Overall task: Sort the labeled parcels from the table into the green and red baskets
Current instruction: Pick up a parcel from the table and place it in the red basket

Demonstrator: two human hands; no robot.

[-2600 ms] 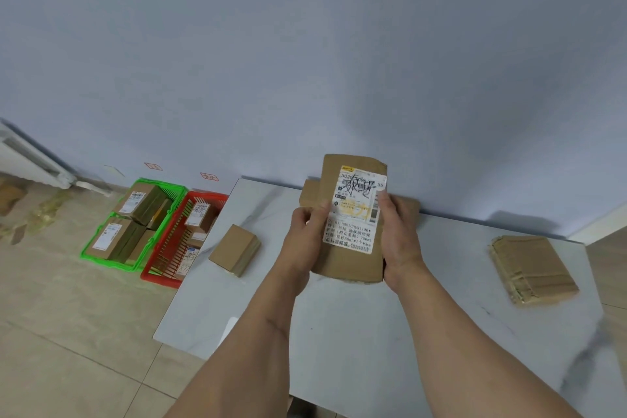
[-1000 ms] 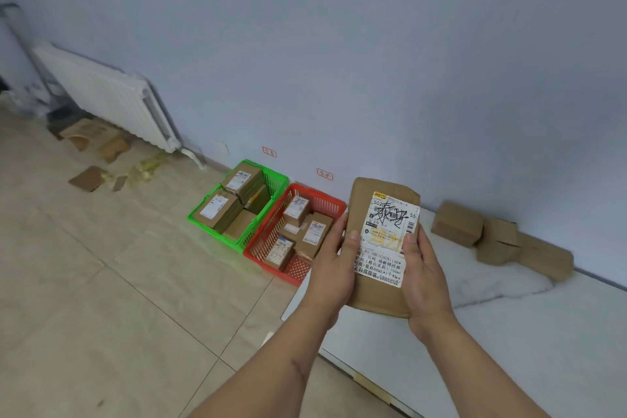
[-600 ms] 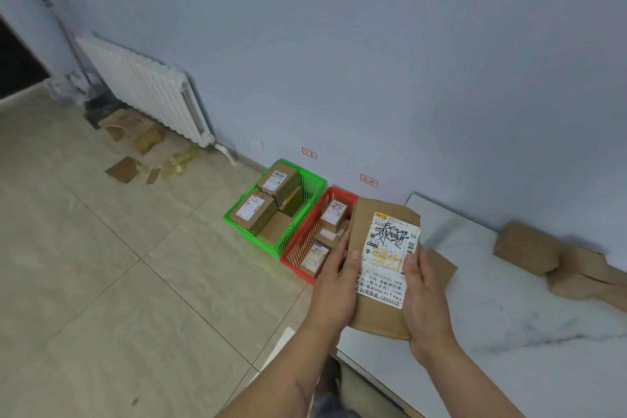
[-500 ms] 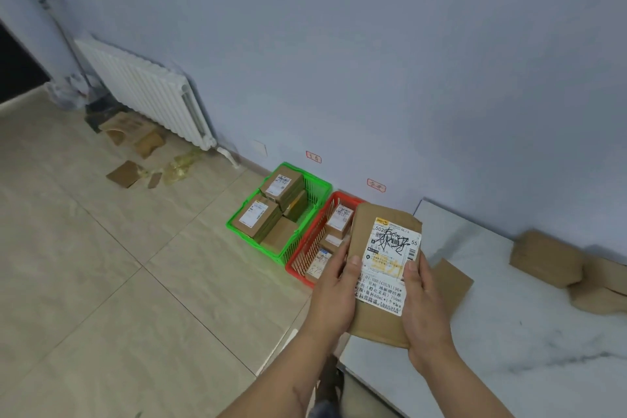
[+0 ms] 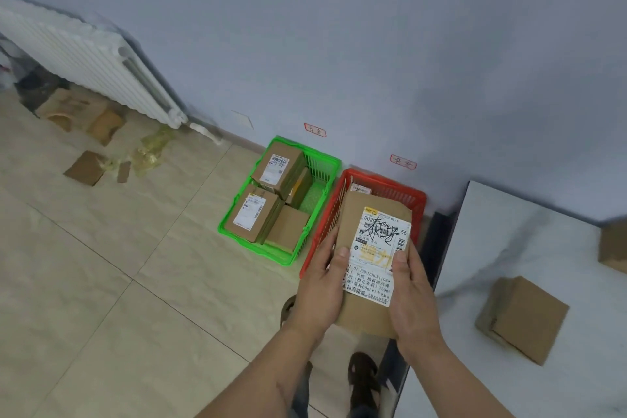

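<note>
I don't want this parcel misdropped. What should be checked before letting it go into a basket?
1. Grip: left hand and right hand both hold the labeled parcel: ok.
2. Label faces up and is readable: ok.
3. Parcel is over the red basket: ok.
4. Label matches the wall tag above that basket: cannot tell.
5. Room in the red basket: cannot tell, the parcel hides it.
6. Green basket clear of the drop path: ok.
</note>
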